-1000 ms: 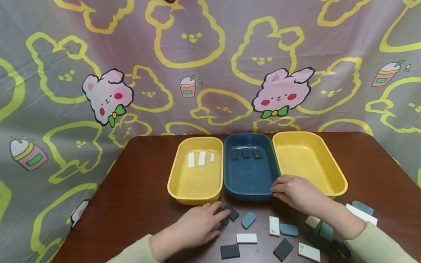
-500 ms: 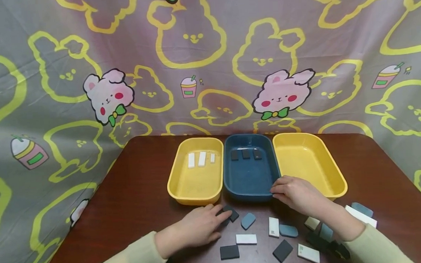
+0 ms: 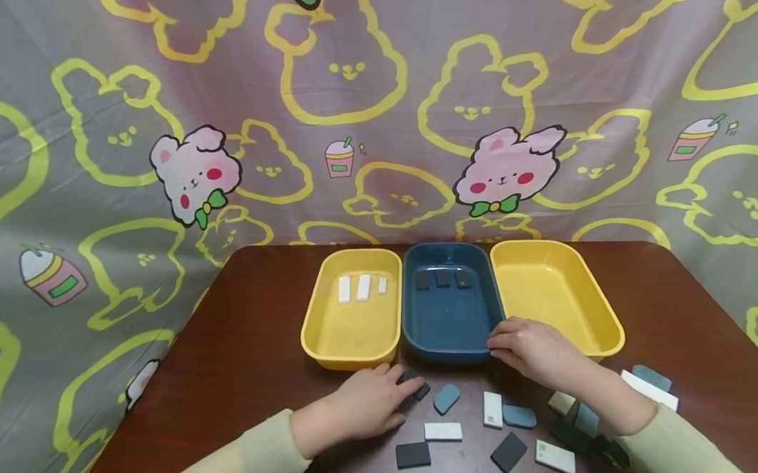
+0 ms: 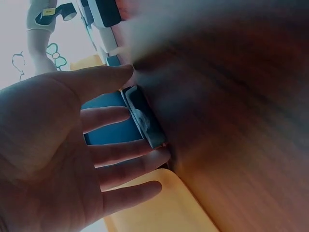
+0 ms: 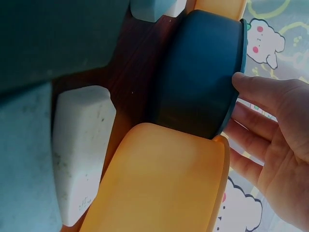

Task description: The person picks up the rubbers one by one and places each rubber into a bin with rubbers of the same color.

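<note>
My left hand [image 3: 370,403] lies low over the table with its fingers extended, fingertips at a flat dark block [image 3: 419,389]. In the left wrist view the block [image 4: 145,116] sits just past the spread fingers, which are not curled round it. My right hand [image 3: 539,349] holds the near right corner of the blue tray [image 3: 452,355]. In the right wrist view the thumb touches the tray's rim [image 5: 244,53], while the other fingertips are hidden behind it. Three dark blocks [image 3: 442,279] stand in a row inside this tray.
Left of the blue tray is a yellow tray [image 3: 352,338] with three white pieces [image 3: 363,287]. Another yellow tray [image 3: 552,284] adjoins on the right. Loose dark, white [image 3: 443,432] and blue-grey blocks [image 3: 447,399] lie scattered in front, several under the right forearm.
My left hand has shifted slightly to the right over the dark blocks, and the one nearest the palm is now covered. The right hand has stayed at the blue tray's corner.
</note>
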A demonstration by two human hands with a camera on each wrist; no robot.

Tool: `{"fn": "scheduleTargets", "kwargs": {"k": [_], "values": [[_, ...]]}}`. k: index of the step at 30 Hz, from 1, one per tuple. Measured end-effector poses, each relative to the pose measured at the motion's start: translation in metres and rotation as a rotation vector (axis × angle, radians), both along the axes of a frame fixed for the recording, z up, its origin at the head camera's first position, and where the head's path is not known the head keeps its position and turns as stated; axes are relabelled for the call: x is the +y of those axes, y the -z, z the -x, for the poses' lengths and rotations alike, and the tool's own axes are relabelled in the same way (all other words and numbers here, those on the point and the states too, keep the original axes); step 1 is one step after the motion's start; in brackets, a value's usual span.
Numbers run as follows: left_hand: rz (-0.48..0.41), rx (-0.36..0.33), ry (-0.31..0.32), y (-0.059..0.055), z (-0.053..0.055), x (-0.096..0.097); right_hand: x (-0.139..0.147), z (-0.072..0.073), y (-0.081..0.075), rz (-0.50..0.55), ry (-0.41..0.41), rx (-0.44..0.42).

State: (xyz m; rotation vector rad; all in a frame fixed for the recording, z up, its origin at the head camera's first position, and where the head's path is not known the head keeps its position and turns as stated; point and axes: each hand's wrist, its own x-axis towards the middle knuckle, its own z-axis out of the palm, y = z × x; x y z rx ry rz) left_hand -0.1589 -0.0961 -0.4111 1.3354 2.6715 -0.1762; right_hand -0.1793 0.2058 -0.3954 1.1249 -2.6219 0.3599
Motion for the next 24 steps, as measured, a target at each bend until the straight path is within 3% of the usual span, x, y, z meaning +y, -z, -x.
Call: {"fn": "scheduleTargets", "kwargs": {"k": [6,15,24], "values": [[-0.022,-0.027,-0.006,0.0004,0.003,0.003,0.0009,-0.0004,0.0,0.004,-0.007,-0.002],[-0.032,0.028,0.016,0.0024,0.0015,0.0039,0.0007,0.0006,0.0018,0.001,0.001,0.001],[-0.041,-0.012,-0.036,-0.0012,-0.003,0.0004,0.0009,0.0013,0.0034,0.002,0.007,0.003]]}}
